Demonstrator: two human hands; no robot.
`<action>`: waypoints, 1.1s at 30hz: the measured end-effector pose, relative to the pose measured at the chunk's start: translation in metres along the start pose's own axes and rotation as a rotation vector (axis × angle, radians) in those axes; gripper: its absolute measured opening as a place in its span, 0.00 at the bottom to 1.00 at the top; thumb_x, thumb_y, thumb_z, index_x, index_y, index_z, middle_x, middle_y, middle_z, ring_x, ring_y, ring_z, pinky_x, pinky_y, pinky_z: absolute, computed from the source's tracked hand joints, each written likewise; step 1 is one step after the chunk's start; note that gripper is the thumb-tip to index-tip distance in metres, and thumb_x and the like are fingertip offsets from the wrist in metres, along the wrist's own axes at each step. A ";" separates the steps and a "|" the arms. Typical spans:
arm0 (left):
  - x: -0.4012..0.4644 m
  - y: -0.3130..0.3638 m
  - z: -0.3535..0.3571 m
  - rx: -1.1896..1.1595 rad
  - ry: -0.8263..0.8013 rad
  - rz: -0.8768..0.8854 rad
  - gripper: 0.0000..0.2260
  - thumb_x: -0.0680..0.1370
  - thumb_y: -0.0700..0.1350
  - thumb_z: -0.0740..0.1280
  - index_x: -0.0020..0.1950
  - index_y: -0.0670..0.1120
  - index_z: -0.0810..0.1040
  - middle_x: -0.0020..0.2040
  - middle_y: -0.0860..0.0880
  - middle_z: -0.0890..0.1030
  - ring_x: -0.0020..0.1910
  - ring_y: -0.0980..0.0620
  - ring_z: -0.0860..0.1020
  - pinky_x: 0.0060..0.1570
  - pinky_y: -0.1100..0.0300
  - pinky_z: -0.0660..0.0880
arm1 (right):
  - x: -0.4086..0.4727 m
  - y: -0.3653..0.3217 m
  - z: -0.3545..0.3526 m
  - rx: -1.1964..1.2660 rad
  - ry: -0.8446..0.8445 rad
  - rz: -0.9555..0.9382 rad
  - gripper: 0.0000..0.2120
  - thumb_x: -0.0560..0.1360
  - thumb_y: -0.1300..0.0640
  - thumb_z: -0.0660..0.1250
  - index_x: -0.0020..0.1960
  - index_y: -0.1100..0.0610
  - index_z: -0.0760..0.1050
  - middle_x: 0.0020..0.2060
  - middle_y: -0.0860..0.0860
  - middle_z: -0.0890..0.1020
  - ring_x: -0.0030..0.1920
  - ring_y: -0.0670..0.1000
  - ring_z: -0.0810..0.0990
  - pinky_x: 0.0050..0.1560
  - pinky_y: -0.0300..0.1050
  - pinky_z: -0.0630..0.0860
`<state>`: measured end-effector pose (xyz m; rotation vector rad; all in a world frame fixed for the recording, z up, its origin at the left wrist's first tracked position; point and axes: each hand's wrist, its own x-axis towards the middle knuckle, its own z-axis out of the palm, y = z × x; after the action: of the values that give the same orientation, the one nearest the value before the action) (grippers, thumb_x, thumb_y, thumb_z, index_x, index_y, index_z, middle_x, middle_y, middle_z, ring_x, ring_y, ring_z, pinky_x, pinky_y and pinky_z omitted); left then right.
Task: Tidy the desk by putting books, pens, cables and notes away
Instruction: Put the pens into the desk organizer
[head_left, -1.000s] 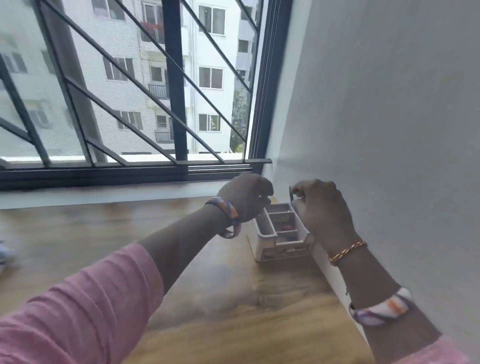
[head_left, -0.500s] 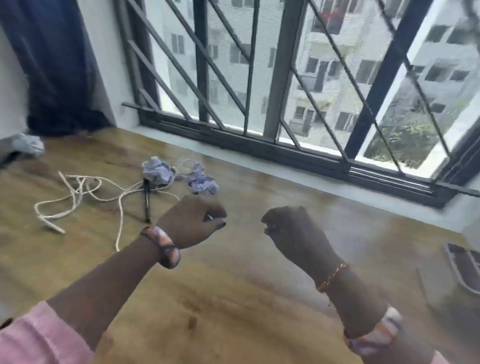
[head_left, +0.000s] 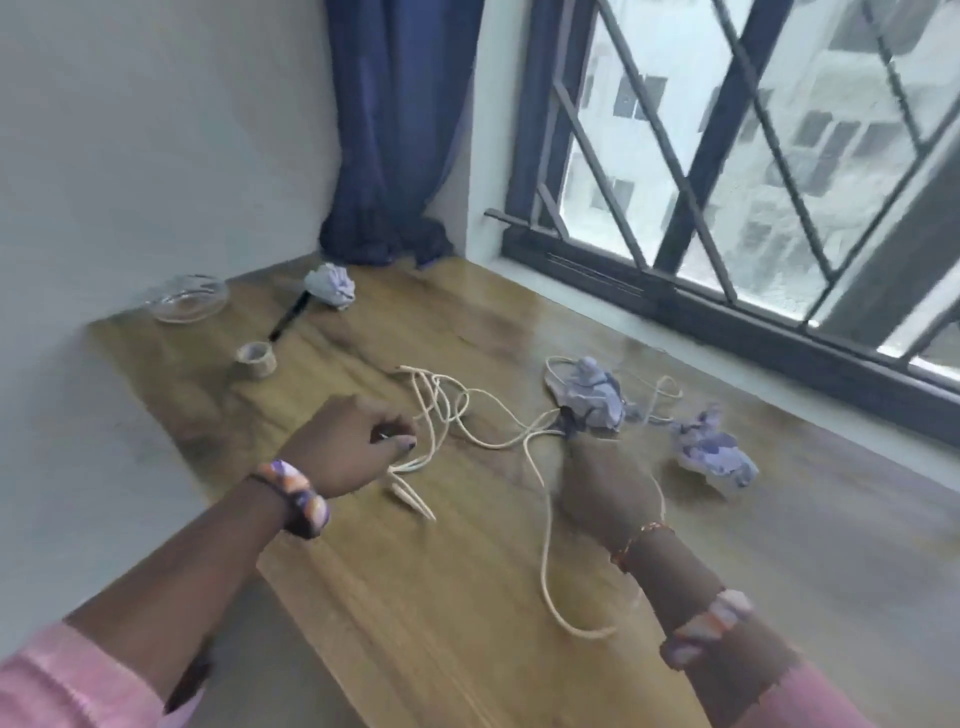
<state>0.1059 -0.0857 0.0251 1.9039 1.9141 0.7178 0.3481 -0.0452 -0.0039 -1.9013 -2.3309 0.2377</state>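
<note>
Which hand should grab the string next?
Left, probably. The left hand hovers right at the tangled string. The right hand is blurred, nearer a crumpled paper.

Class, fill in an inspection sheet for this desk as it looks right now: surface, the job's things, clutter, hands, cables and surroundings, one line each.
Surface: wooden desk, set in a corner.
Job's things: three crumpled papers, one at the back, two near the window; a black pen.
Clutter: tape roll; glass bowl.
Hands: left hand over the cord's looped end, grip unclear; right hand blurred, reaching toward the middle paper.
Cables: one tangled white cord across the desk.
Surroundings: blue curtain, barred window, grey wall.
</note>
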 end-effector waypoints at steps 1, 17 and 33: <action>0.008 -0.016 -0.009 0.008 0.008 -0.023 0.03 0.72 0.43 0.71 0.43 0.46 0.84 0.25 0.62 0.76 0.31 0.65 0.76 0.32 0.75 0.67 | 0.006 -0.007 0.002 0.004 -0.002 0.002 0.12 0.76 0.59 0.57 0.58 0.57 0.69 0.49 0.58 0.80 0.49 0.60 0.79 0.41 0.49 0.73; 0.188 -0.175 -0.070 0.333 -0.091 -0.422 0.11 0.76 0.45 0.63 0.52 0.40 0.80 0.55 0.41 0.81 0.55 0.42 0.78 0.55 0.54 0.72 | 0.063 -0.110 -0.063 -0.184 0.265 -0.052 0.13 0.80 0.51 0.52 0.48 0.53 0.74 0.44 0.49 0.78 0.42 0.54 0.79 0.35 0.46 0.69; 0.162 -0.082 -0.144 0.029 0.591 -0.142 0.06 0.71 0.41 0.66 0.45 0.47 0.82 0.42 0.44 0.82 0.46 0.39 0.78 0.46 0.54 0.74 | 0.078 -0.109 -0.062 1.306 0.143 0.187 0.09 0.77 0.63 0.62 0.46 0.54 0.81 0.36 0.47 0.81 0.38 0.45 0.75 0.41 0.38 0.74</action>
<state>-0.0501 0.0621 0.1120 1.6653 2.3743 1.3232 0.2401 0.0127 0.0781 -1.2964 -1.2252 1.2055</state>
